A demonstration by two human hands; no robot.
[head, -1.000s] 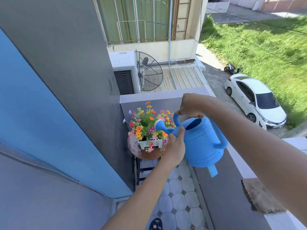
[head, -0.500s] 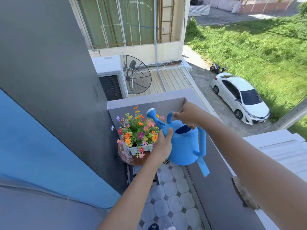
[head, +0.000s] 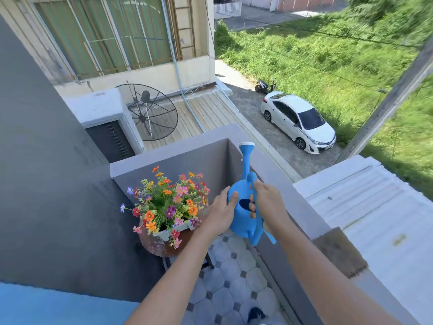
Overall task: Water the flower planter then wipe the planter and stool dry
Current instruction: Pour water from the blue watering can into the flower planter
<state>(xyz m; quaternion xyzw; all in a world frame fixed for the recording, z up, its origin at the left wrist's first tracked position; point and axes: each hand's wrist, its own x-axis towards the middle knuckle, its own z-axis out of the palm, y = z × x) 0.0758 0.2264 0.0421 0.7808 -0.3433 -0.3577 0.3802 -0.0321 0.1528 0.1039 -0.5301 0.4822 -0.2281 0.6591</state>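
A blue watering can (head: 243, 216) is held upright to the right of the flowers, its spout pointing up and away. My right hand (head: 267, 202) grips its top handle. My left hand (head: 220, 213) lies flat against the can's left side. A white planter (head: 171, 232) full of many-coloured flowers (head: 168, 198) stands on a round brown stool (head: 164, 248) in the balcony corner. The stool's top looks wet and speckled.
The grey balcony wall (head: 293, 207) runs close on the right and behind the planter. A brown cloth (head: 339, 254) lies on the wall's ledge at the right. A dark grey wall stands on the left. Below is a tiled floor (head: 232, 282).
The can was tipped with its spout over the flowers; it has swung upright and moved right, off the planter. My left hand stayed on its side.
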